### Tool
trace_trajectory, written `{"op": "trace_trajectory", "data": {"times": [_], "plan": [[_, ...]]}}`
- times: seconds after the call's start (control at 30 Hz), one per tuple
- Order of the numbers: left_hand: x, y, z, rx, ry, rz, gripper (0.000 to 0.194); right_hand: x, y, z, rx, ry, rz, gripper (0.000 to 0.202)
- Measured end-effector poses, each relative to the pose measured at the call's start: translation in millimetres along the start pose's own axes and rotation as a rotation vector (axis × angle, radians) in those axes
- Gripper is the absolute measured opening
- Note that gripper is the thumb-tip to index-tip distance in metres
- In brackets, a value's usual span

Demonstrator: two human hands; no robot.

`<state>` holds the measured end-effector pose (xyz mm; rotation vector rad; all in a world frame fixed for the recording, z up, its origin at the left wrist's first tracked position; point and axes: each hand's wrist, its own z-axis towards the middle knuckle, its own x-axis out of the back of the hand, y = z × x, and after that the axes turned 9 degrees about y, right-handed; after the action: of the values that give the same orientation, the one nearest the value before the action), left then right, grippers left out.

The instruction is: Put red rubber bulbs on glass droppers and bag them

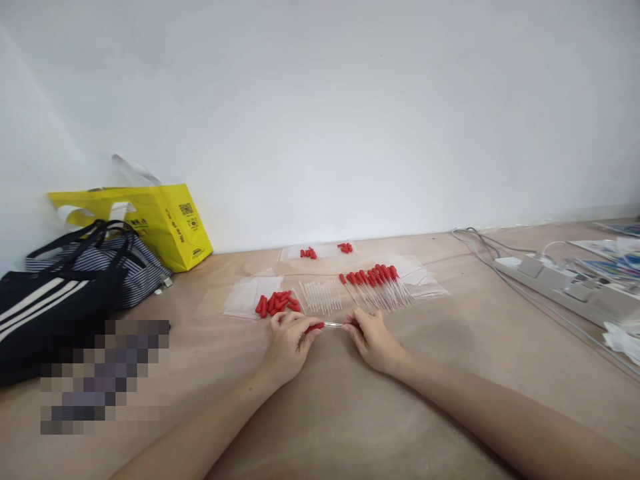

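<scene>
Between my two hands a thin clear tube (333, 325) lies level, just above the wooden table. My left hand (295, 339) pinches a red rubber bulb (315, 327) at the tube's left end. The fingers of my right hand (369, 337) are closed on the tube's right end, where a bit of red shows. Beyond my left hand is a pile of loose red bulbs (277, 303) on clear plastic bags. A row of thin clear tubes (320, 297) lies in the middle. To its right, several tubes with red bulbs (375, 280) are grouped together.
Small red pieces (309, 253) lie on bags near the wall. At the left are a yellow bag (175, 220), a striped bag (145, 270) and a black bag (55, 313). A white power strip (550, 287) with cables and a crumpled tissue (623, 341) are at the right.
</scene>
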<state>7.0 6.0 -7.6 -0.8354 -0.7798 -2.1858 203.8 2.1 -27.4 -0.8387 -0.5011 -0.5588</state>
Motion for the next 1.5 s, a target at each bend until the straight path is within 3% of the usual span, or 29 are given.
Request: {"op": "trace_trajectory", "data": {"times": [0.23,0.57,1.0,1.27,1.5], "plan": [[1.5,3.5,-0.9,-0.049,0.034,0.000,0.017,5.7,-5.7,-2.1,0.134,-0.060,-0.091,0.020],[3.8,11.6,-4.0,-0.078,0.026,-0.017,0.018,8.4,-3.8,-1.8,0.448,0.043,-0.285,0.025],[4.5,14.8,-7.2,-0.141,0.028,-0.010,0.020,3.2,-9.2,-0.4,0.478,0.048,-0.204,0.027],[3.9,15.2,-7.4,-0.160,-0.029,0.001,0.018,0.2,-6.0,1.1,0.485,-0.012,-0.188,0.024],[10.8,6.5,-1.3,-0.179,-0.049,0.010,0.012,10.9,-0.7,10.4,0.532,-0.095,-0.167,0.023]]}}
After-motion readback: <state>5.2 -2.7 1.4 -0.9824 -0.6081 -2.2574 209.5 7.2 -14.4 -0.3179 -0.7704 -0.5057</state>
